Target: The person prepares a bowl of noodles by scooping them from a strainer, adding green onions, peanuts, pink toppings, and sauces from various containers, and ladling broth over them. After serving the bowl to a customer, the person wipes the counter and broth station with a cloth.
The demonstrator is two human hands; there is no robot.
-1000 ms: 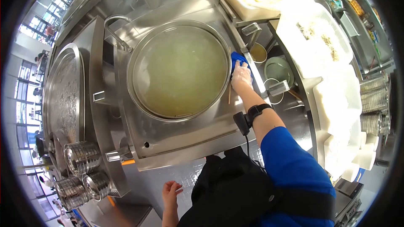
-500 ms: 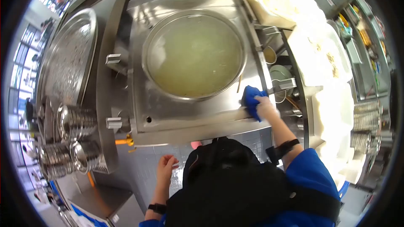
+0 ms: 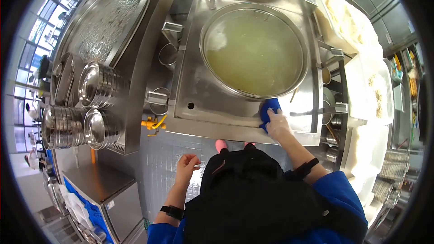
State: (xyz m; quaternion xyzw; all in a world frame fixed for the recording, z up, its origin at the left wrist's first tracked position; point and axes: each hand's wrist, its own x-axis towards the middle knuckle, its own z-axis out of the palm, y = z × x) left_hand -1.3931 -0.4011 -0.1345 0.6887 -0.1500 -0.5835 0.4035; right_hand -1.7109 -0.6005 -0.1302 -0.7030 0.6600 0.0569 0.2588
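A blue cloth [image 3: 269, 105] is under my right hand [image 3: 277, 125], whose fingers are closed on it. It presses against the front of the steel cooker top [image 3: 226, 115], close below the rim of a large round pot [image 3: 304, 72] set into that top. Cloudy yellow-green liquid fills the pot. A thin brown stick [image 3: 294, 95] lies right of the cloth. Over the floor, near my body, my left hand [image 3: 186, 169] hangs with loosely curled fingers and holds nothing.
Stacked steel bowls [image 3: 97, 86] and a large round tray [image 3: 143, 16] stand on the left counter. White tubs [image 3: 361, 140] line the right side. Brackets [image 3: 158, 98] stick out beside the cooker, and a yellow valve [image 3: 153, 124] sits under its front left corner.
My right hand has drawn the cloth left along the cooker's front, to below the pot's rim. My view has swung, so the cooker appears farther right. My left hand's fingers are more curled.
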